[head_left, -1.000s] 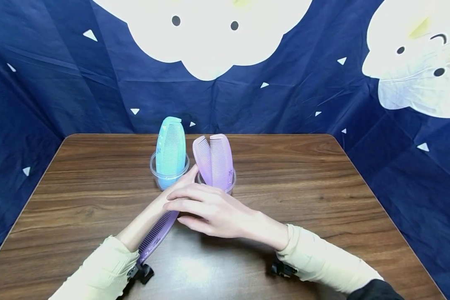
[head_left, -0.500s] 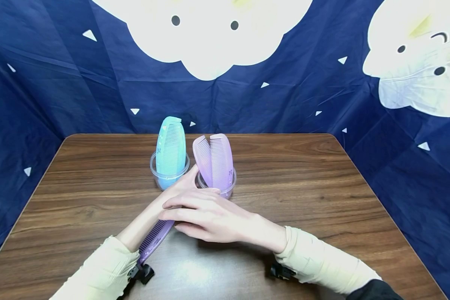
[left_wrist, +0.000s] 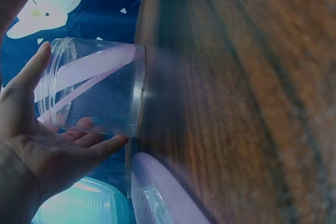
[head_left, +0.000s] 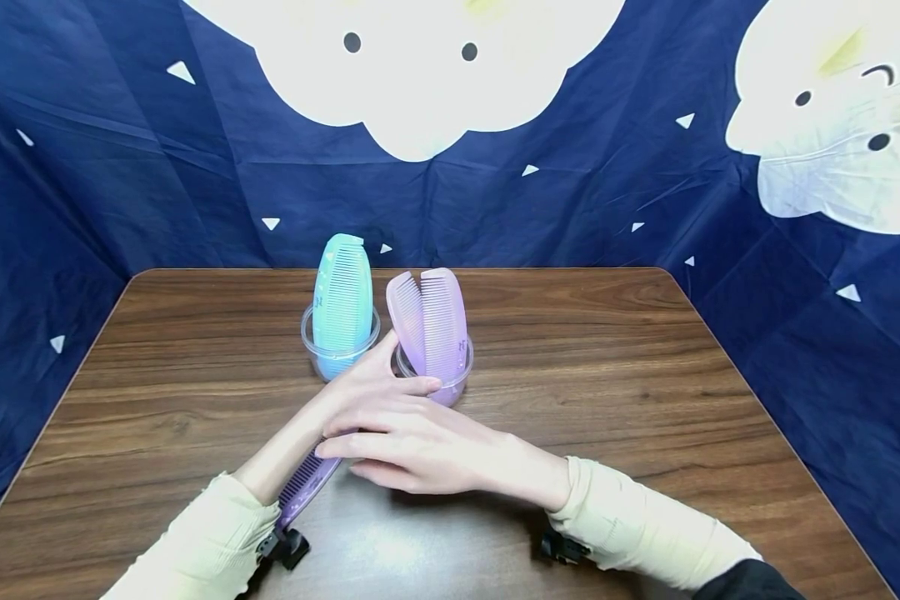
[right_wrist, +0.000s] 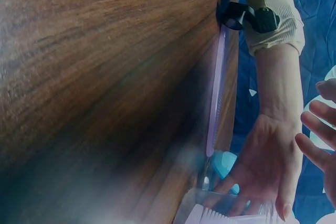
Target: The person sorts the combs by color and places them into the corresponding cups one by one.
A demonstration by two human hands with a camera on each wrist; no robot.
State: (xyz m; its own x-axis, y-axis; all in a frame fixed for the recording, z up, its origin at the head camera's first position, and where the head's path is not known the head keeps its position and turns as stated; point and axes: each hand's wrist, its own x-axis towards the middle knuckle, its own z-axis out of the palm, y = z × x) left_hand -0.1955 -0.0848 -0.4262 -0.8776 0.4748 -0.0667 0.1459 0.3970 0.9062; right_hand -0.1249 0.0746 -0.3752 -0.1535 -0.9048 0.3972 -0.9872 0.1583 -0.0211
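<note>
In the head view my left hand [head_left: 367, 383] holds a clear plastic jar [head_left: 461, 385], its thumb across the near side. The left wrist view shows thumb and fingers on opposite sides of that jar [left_wrist: 113, 90]. Two light purple combs [head_left: 444, 325] stand tilted inside it. Another purple comb [head_left: 305, 493] lies on the table beneath my left forearm. My right hand [head_left: 435, 446] hovers in front of the left, fingers loosely bent and holding nothing; these fingers [right_wrist: 317, 124] appear at the right wrist view's edge.
A second clear jar [head_left: 309, 348] with blue combs [head_left: 342, 296] stands left of the held one. The wooden table [head_left: 607, 358] ends at a dark blue cloth backdrop [head_left: 495, 217]. A black wrist camera [head_left: 288, 547] sits close by the lying comb's near end.
My right hand has drifted slightly toward me and left, uncovering my left thumb on the jar's near side. Both jars and the lying comb stay in place.
</note>
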